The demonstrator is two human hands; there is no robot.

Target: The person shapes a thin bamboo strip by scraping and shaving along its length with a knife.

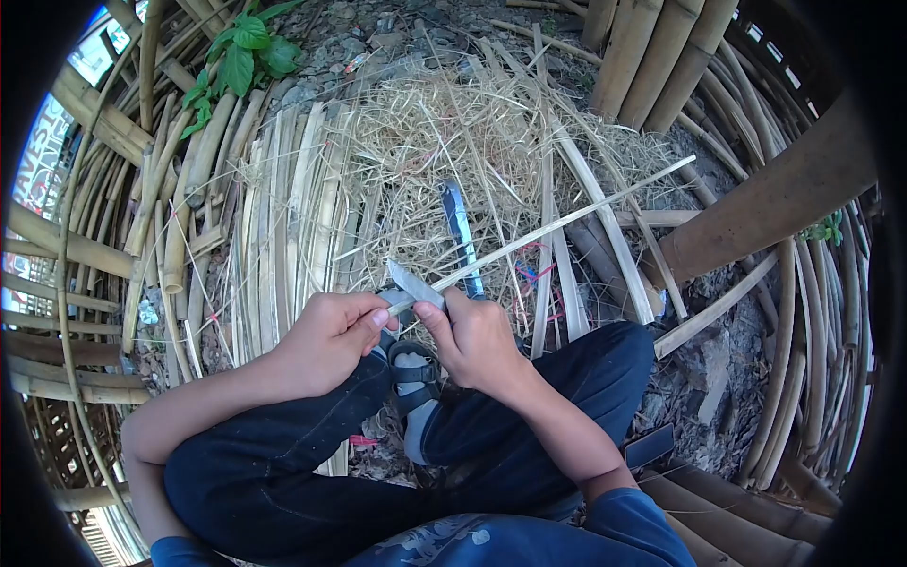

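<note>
My left hand [338,340] is closed on the near end of a long pale bamboo strip [576,214], with the thumb pressed along it. My right hand [474,345] is wrapped round a knife [414,283], whose handle is hidden in the fist. The blade points up and to the left and lies against the strip, close to my left fingertips. From there the strip runs up to the right, over a long dark blade-like tool with blue on it [460,231] lying on the shavings.
Bamboo shavings [430,132] cover the ground ahead. Split strips [274,217] lie at the left. A thick bamboo pole [765,194] slants in from the right, and upright poles [652,61] stand at the back. A dark flat object [649,447] lies by my right knee.
</note>
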